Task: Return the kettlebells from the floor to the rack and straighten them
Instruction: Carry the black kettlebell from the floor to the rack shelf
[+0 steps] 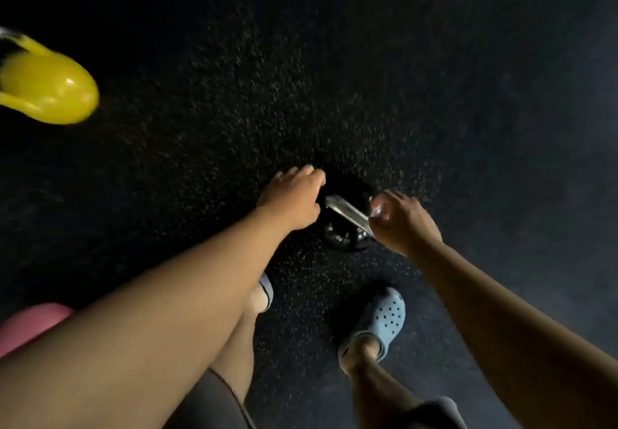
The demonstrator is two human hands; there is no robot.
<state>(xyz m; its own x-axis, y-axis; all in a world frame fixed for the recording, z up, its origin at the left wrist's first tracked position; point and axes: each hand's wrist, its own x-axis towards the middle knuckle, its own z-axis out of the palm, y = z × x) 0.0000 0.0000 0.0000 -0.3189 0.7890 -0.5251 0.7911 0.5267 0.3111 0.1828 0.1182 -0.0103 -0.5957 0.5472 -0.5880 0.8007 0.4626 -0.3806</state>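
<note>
Head view, looking down. Nearest the camera, two bare legs are standing on the speckled black rubber floor (334,77), the feet wearing pale blue perforated clogs (381,321). A pink rounded object (30,325) is showing at the lower left edge; what it is cannot be told. Beyond the feet, a black kettlebell (344,238) is sitting on the floor between both hands. The right hand (401,221) is closing its fingers around one end of the shiny steel handle (347,212). The left hand (291,201) is curling, loosely clenched, at the handle's other end; actual contact there is hidden. Farthest off, at the left edge, a yellow kettlebell (50,90) is lying blurred on the floor.
</note>
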